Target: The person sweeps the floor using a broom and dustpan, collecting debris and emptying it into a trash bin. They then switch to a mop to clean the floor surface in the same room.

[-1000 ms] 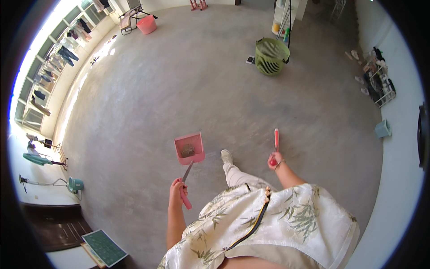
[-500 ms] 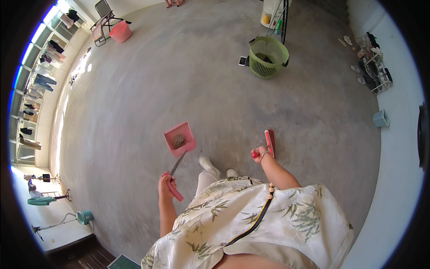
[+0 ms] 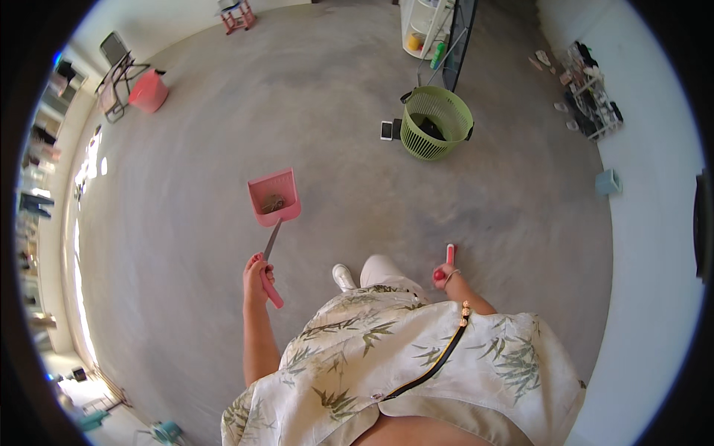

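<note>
My left hand (image 3: 258, 276) is closed round the pink handle of a long-handled dustpan (image 3: 259, 182). Its pink pan reaches out ahead of me, with a small clump of grey-brown debris (image 3: 274, 203) lying in it. On the other side, my right hand (image 3: 447, 278) is wrapped round the red-ended handle of a broom. Only part of the red and white broom head (image 3: 451, 253) shows beyond the fingers; my hand and forearm hide the rest. The dustpan and the broom are well apart.
Ahead stands a green slatted basket (image 3: 424, 145) with dark things inside, a phone (image 3: 387, 130) beside it. Behind it is a white shelf (image 3: 418, 26). A shoe rack (image 3: 591, 100) and a light blue bin (image 3: 608, 182) line the right wall. Far left are a pink tub (image 3: 148, 92) and folding chair (image 3: 114, 74).
My view has shifted over the floor, and my feet have changed place in a step. Both tools stay in my hands; the broom head now shows narrower beyond my right hand.
</note>
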{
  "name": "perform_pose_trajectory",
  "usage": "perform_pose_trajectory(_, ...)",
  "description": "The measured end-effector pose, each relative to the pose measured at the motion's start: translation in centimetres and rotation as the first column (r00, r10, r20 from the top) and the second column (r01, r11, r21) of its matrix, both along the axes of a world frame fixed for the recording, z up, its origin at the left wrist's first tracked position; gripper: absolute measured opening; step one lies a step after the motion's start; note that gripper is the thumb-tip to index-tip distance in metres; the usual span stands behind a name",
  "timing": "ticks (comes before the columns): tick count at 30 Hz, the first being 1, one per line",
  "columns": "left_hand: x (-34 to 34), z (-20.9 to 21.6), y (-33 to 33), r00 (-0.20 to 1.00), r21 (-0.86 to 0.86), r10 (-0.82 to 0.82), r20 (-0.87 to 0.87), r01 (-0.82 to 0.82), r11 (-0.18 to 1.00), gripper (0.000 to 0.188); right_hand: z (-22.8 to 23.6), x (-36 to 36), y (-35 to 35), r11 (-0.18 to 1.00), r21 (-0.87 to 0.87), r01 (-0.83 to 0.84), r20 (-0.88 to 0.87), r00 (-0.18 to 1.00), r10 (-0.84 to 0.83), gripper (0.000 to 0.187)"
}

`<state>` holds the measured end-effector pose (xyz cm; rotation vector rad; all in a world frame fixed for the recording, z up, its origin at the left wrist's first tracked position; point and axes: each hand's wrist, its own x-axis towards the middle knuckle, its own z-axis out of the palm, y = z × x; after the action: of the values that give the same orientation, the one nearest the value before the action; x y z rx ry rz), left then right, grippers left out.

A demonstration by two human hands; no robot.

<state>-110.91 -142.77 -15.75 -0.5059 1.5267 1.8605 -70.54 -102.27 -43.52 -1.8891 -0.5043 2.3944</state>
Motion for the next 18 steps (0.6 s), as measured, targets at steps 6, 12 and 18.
perform_pose_trajectory(6, -12.9, 0.9, 5.4, 0.998, -0.031, -0.056, 0.009, 0.056, 0.998, 0.023, 5.5, -15.7, 3.0, 0.865, -0.370, 0.338, -0.086, 0.915, -0.394, 0.010)
perform_pose_trajectory(12, -25.7, -1.1, 12.4, 0.996, 0.054, -0.028, 0.085, 0.024, 0.998, 0.026, 12.7, -35.9, 5.6, 0.920, -0.216, 0.326, -0.037, 0.939, -0.342, 0.012)
perform_pose_trajectory(18, -37.2, 0.4, 17.8, 0.988, 0.053, 0.021, 0.155, -0.030, 0.998, 0.026, 9.5, -57.9, 13.2, 0.857, -0.348, 0.380, 0.004, 0.915, -0.404, 0.014)
